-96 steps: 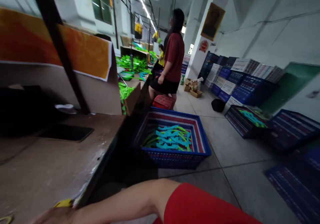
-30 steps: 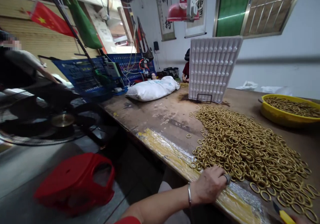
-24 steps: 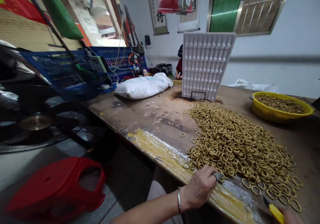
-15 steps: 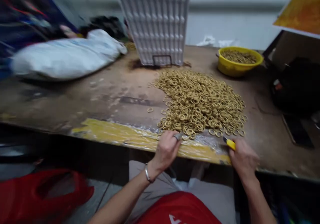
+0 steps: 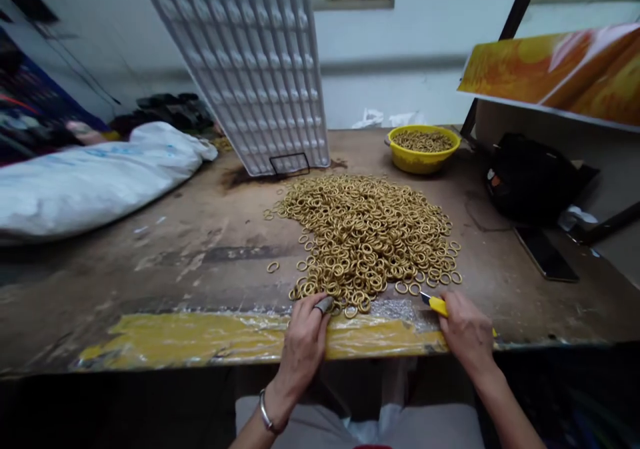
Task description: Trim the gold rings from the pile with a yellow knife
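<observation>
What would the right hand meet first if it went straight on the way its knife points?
Most likely the loose rings at the near edge of the pile: the knife in the right hand aims at them, though its height is unclear.

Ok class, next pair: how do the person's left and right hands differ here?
The right hand grips a yellow knife; the left hand shows none. The left hand has a grey band on a finger and a bracelet at its wrist; the right hand shows neither. Both are beside the pile of rings.
</observation>
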{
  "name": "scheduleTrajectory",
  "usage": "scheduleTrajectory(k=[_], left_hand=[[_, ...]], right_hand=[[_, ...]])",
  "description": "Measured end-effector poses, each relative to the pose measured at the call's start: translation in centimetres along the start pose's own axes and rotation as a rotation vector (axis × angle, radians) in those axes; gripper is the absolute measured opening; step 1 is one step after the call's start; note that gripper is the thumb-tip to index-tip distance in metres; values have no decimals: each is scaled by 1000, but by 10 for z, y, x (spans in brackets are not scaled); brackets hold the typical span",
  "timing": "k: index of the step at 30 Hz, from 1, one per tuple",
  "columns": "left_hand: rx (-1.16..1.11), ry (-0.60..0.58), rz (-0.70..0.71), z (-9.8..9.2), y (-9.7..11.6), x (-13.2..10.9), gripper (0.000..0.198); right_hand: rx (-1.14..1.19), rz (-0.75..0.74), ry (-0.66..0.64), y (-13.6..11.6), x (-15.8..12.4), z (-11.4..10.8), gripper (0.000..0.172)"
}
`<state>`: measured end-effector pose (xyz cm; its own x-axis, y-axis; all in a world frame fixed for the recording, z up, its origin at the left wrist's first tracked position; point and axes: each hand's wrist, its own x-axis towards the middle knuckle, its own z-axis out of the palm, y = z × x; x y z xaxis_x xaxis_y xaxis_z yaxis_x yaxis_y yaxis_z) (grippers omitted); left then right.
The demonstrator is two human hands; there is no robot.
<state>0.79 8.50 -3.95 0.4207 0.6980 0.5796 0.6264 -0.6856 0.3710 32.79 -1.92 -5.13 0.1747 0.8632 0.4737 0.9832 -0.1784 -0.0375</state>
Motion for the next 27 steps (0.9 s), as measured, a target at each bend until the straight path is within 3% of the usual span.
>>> scheduleTrajectory(k=[6, 9, 12, 14, 17, 21, 24, 27], left_hand=[[-49, 73, 46, 2, 6, 13, 10], [-214, 143, -17, 0, 17, 20, 17], [-592, 88, -348, -4, 33, 27, 24], [-954, -48, -681, -7, 48, 32, 28], [-1481, -268, -1006, -7, 68, 38, 37], [-1778, -398, -1159, -2, 84, 34, 40], [-1816, -453, -1169, 2, 90, 25, 37], [-1814, -492, -1160, 3, 93, 20, 36]], right_hand=[[29, -11, 39, -1, -1, 2, 17], [15, -7, 43, -3, 0, 0, 19], [-3, 6, 10, -4, 1, -3, 19], [-2, 20, -25, -2, 3, -6, 17], [63, 70, -100, -1, 5, -12, 13], [417, 177, -141, -19, 8, -34, 14], [863, 231, -189, -48, 12, -60, 17], [1166, 239, -287, -74, 16, -78, 20]])
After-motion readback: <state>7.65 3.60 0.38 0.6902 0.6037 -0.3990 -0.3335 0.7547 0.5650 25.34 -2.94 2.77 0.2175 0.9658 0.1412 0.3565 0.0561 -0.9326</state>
